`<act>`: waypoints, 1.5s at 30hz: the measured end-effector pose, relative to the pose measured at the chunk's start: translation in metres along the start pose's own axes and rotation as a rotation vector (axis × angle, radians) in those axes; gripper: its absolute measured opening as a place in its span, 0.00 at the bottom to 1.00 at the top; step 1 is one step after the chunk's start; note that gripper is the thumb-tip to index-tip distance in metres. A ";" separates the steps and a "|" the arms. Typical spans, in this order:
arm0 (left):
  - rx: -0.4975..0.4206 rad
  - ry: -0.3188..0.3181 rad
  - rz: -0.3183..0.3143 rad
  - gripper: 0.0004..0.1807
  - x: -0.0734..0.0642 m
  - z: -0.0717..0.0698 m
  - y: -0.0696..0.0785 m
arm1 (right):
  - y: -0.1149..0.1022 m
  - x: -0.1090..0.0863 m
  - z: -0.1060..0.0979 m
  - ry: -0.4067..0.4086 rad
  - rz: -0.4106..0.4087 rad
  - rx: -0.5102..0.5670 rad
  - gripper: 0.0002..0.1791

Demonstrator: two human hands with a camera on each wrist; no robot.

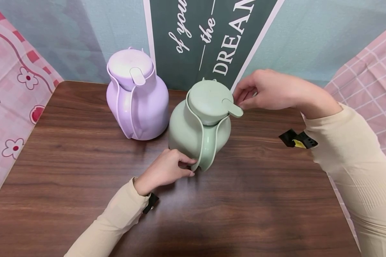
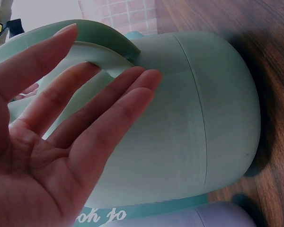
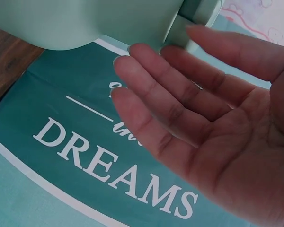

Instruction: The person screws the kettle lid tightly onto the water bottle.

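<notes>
A pale green vacuum jug [image 1: 180,126] stands upright on the table, its round lid [image 1: 209,98] on top and its handle [image 1: 208,146] toward me. My left hand [image 1: 167,167] is at the lower end of that handle, index finger and thumb close against it. In the left wrist view the fingers [image 2: 111,125] are mostly straight beside the jug's body. Beside the lid's lever [image 1: 234,108] is my right hand [image 1: 273,89], fingers loosely bent. Its thumb and index finger are near the lid's edge; contact there is unclear. The right wrist view shows the other fingers [image 3: 151,90] apart from the jug.
A lilac jug [image 1: 148,107] of the same shape stands to the left of the green one. Behind them hangs a dark green banner [image 1: 193,46] with white lettering. Pink patterned cloths [image 1: 19,107] border the brown wooden table [image 1: 260,207].
</notes>
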State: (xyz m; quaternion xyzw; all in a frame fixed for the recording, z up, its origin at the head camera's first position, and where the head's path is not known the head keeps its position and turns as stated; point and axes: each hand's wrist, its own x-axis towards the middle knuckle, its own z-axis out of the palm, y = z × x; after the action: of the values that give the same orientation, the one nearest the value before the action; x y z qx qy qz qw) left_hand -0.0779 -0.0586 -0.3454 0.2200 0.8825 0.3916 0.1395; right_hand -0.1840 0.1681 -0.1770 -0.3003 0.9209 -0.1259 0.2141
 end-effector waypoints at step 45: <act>0.005 0.003 -0.002 0.16 0.000 0.000 0.000 | -0.007 0.007 -0.001 0.020 0.008 0.084 0.36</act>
State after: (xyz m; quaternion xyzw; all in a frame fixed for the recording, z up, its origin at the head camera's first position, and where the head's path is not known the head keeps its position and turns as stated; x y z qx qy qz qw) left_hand -0.0780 -0.0582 -0.3451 0.2188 0.8838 0.3897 0.1384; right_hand -0.1861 0.1578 -0.1757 -0.2861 0.9181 -0.1664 0.2178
